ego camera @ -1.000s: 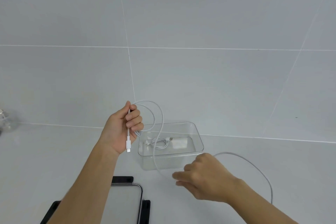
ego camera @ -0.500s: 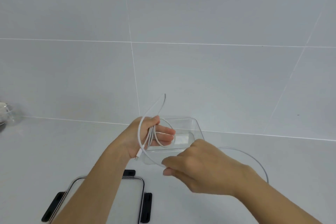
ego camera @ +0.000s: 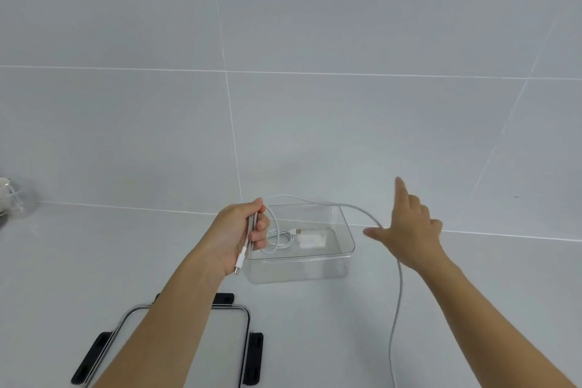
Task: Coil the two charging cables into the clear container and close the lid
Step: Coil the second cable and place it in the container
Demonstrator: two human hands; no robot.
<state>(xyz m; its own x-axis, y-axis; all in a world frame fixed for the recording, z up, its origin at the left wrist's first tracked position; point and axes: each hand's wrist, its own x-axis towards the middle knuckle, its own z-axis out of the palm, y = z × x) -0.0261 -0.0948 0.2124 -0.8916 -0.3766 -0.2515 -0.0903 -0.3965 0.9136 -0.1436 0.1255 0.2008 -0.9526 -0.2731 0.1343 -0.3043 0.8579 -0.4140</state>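
The second cable (ego camera: 399,280) is mid-coil: the left hand (ego camera: 234,235) is closed around a bundle of gathered loops with one plug hanging below the palm, just left of the clear container (ego camera: 345,257) on the worktop (ego camera: 472,277) — the first cable (ego camera: 280,238) already lies coiled inside it beside a white adapter (ego camera: 311,240). The right hand (ego camera: 409,230) is spread open with the slack running over its fingers and trailing down toward the near edge. Next, I judge, that slack must be wound onto the bundle — then the coil dropped in and the lid (ego camera: 220,334), lying near the person with its black clips out, pressed on.
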